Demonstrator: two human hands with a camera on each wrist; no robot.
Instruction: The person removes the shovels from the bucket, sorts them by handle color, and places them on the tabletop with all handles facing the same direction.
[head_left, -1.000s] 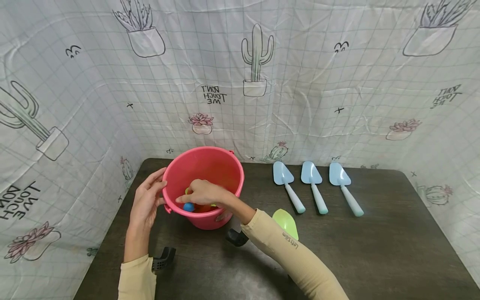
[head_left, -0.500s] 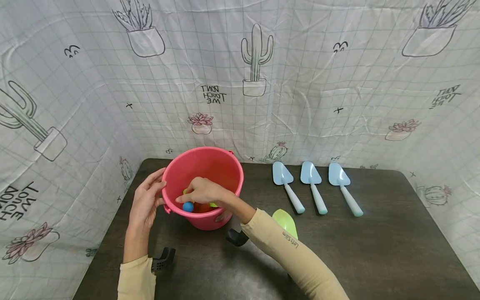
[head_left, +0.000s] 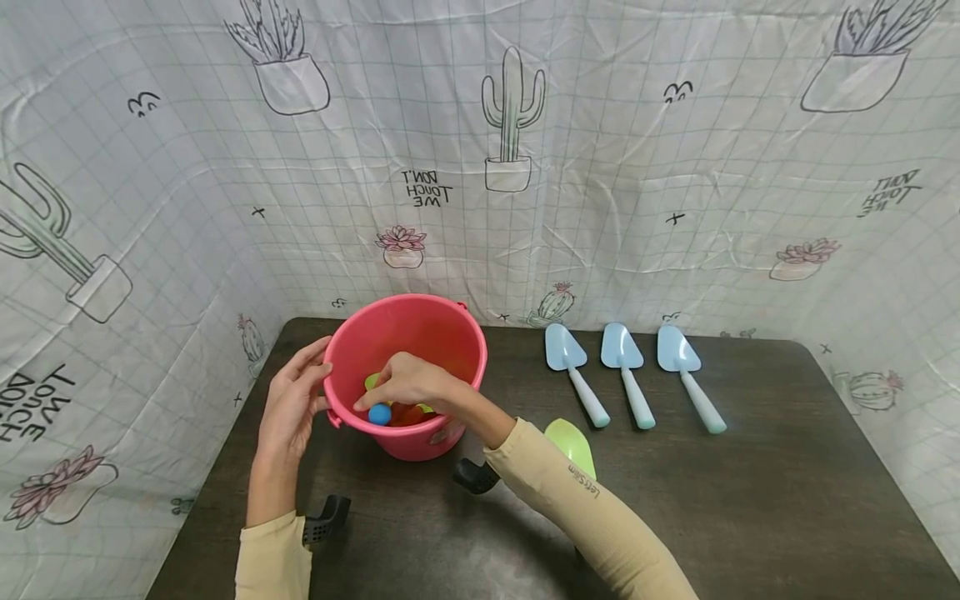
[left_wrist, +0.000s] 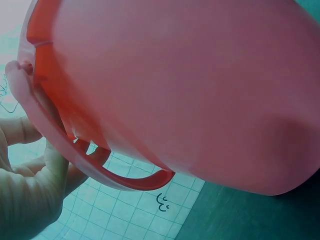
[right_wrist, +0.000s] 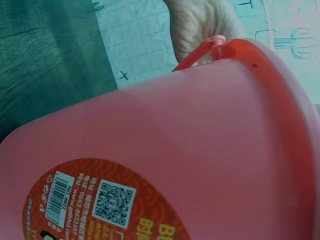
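A pink bucket (head_left: 422,443) stands at the back left of the table, and my left hand (head_left: 288,404) grips its rim from the left. In the left wrist view, the bucket's handle (left_wrist: 107,176) hangs down across my fingers. My right hand (head_left: 411,382) reaches over the near rim into the bucket, its fingertips low among small coloured things. A blue ball (head_left: 380,414) lies right beside those fingers, with a yellow-green piece (head_left: 372,381) behind it. Orange-red pieces (head_left: 407,415) show under the hand. I cannot tell whether the right fingers hold anything. The right wrist view shows the bucket's label (right_wrist: 100,200).
Three light blue trowels (head_left: 567,350) with white handles lie in a row to the right of the bucket. The right forearm partly covers a light green scoop (head_left: 572,446). Black wrist mounts (head_left: 476,475) stick out from both sleeves. A patterned cloth (head_left: 600,208) hangs behind the table.
Inside the bucket my right hand shifts slightly, and the blue ball shifts a little too, showing more clearly now. My left hand and the bucket stay almost still.
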